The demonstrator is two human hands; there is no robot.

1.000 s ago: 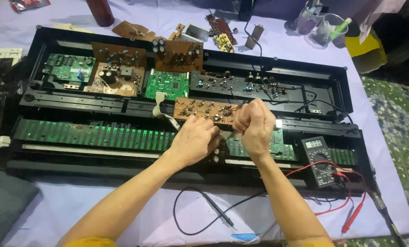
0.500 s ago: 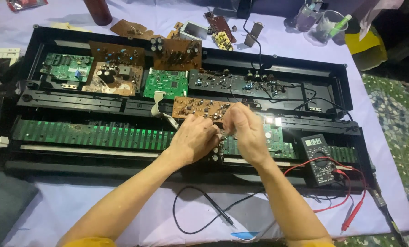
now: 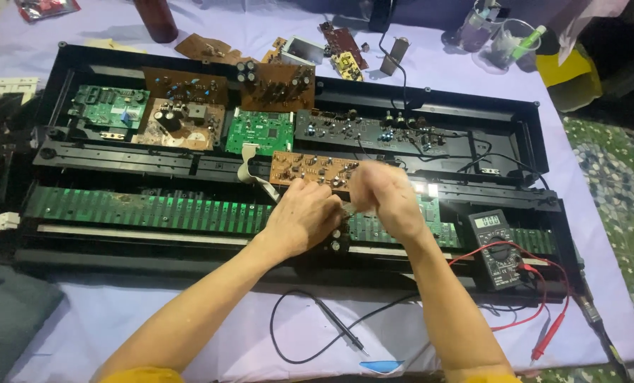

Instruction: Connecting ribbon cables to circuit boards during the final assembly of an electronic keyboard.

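Black plastic keyboard chassis (image 3: pixel 473 117) takes up most of the lilac-covered table (image 3: pixel 189 333), opened up with all its guts showing. Along the front runs a long green key-contact strip (image 3: pixel 147 211); behind it sit a few circuit boards, including a green board (image 3: pixel 260 132) near the middle.

Both hands meet at the centre on a small brown circuit board (image 3: pixel 310 169), which is tilted up just behind the green strip with a grey ribbon cable (image 3: pixel 249 170) hanging off its left end. Left hand (image 3: pixel 304 218) is curled, fingertips closed on the board's front edge. Right hand (image 3: pixel 386 195) is bunched into a loose fist right beside it, but it's a bit blurred, so can't tell what it's pinching.

A black multimeter (image 3: pixel 498 248) sits on the chassis to the right, red leads (image 3: pixel 544 312) trailing onto the cloth. A black probe (image 3: pixel 342 328) lies between the forearms.
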